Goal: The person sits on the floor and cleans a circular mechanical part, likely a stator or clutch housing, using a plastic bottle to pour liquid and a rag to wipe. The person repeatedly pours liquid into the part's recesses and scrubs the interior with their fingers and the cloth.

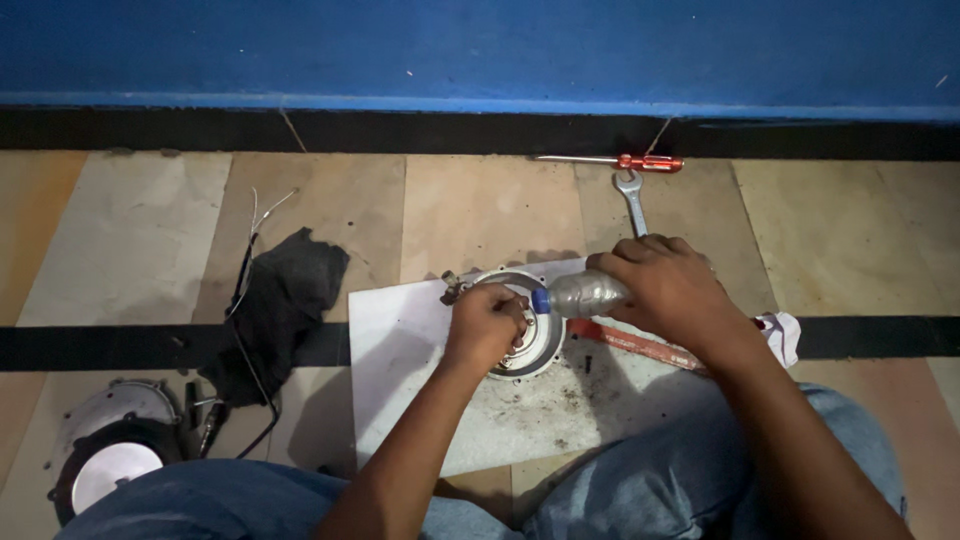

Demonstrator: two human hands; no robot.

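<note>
1. We keep our left hand point(487, 322) clenched over the round metal housing point(520, 330), its fingers curled down onto the part's inner rim, apparently to steady it or work something inside; what they pinch, if anything, we cannot tell.
2. Our right hand point(668, 285) grasps a small clear plastic bottle point(585, 294) lying nearly level, its blue cap point(541, 300) pointing at the housing and just beside the left knuckles, which looks like a way of aiming the bottle's mouth over the part.
3. The housing rests on a white sheet point(420, 400) spread on the tiled floor point(470, 205), seemingly to catch the dirt speckled near it.
4. A red flat tool point(640, 346) lies on the sheet under the right wrist, with a white rag point(782, 335) at its far end.
5. A spanner point(632, 198) and a red-handled screwdriver point(620, 160) lie near the blue wall point(480, 50), well apart from the hands.
6. To the left sit a dark cloth point(285, 300) with thin wires and another round cover point(115, 455); bare tiles lie between them and the sheet's edge.
</note>
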